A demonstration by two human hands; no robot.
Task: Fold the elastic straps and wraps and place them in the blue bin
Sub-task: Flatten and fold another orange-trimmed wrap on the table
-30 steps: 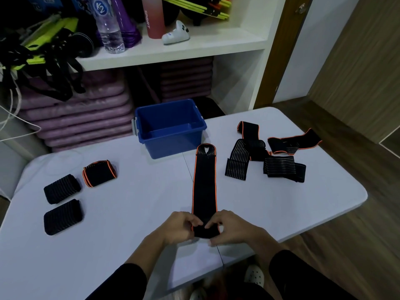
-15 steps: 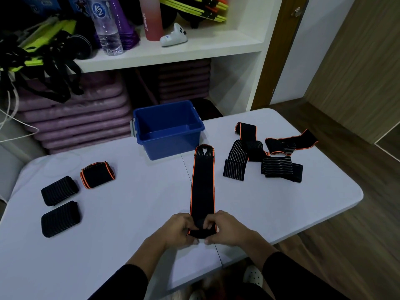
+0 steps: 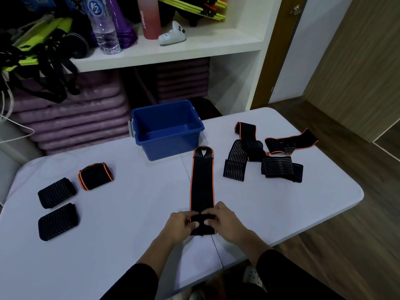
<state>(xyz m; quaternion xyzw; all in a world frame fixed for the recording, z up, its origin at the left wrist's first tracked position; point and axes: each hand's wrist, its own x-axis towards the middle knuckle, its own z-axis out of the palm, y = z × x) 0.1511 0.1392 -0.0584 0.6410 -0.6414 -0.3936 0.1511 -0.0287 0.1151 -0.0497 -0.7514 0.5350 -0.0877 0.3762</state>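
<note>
The orange-edged black wrap (image 3: 202,180) lies flat on the white table (image 3: 129,213), and you have its near end turned over into a short fold. Your left hand (image 3: 180,224) and right hand (image 3: 225,221) sit side by side on that fold, almost touching each other. Each pinches it, with the fingers curled over the far side and the thumb on the near side. From your grip the rest of the wrap runs straight away from you, and its looped far end stops just short of the blue bin (image 3: 171,148). The bin stands beyond your hands and slightly to the left, and nothing can be seen inside it. Beyond your right hand and off to that side, well apart from the grip, 4 loose wraps lie in a heap: a striped one (image 3: 236,161) nearest the long wrap, an orange-edged one (image 3: 245,132) crossing it, another orange-edged one (image 3: 290,141) farther out, and a striped one (image 3: 281,168) below that. Far off to the left of your left hand sit 3 folded bundles, 1 orange-edged (image 3: 95,176) and 2 striped (image 3: 56,192) (image 3: 58,221). Behind the bin, purple mats (image 3: 71,118) are stacked under a white shelf (image 3: 173,53) holding a clear water bottle (image 3: 104,29), a pink bottle (image 3: 149,18) and a white controller (image 3: 172,35).
</note>
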